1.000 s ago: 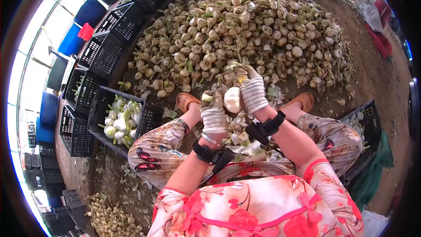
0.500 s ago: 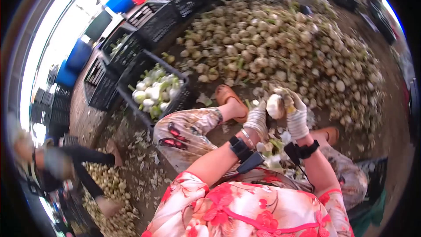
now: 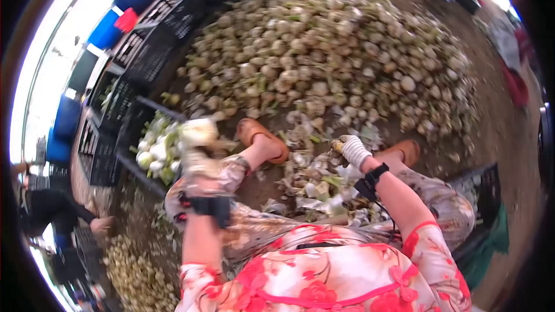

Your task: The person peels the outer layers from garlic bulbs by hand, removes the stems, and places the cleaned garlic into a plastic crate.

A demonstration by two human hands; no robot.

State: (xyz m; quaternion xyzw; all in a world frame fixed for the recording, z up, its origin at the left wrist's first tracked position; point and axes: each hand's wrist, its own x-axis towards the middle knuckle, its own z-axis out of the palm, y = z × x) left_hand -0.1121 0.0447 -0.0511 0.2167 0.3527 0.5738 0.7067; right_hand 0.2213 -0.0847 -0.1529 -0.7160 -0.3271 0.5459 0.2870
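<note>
My left hand (image 3: 202, 160), gloved and smeared by motion, is closed around a peeled white onion (image 3: 198, 132). It is beside the black crate (image 3: 151, 184), in front of the peeled onions (image 3: 161, 145) with green stems inside it. My right hand (image 3: 352, 150), in a whitish glove, is apart from it above the peelings. Its fingers are closed on a small yellow thing (image 3: 336, 145), perhaps a handle, mostly hidden by the glove. Loose skins and cut stems (image 3: 318, 188) lie on the ground between my feet.
A broad heap of unpeeled onions (image 3: 324, 52) spreads ahead of me. More black crates (image 3: 153, 52) and blue barrels (image 3: 107, 30) line the left. Another person (image 3: 52, 208) sits at left near a smaller onion pile (image 3: 136, 271). Green cloth (image 3: 488, 254) lies at right.
My hands have come apart. The left has swung left with the onion to the crate, while the right stays over the peelings. My view has also turned.
</note>
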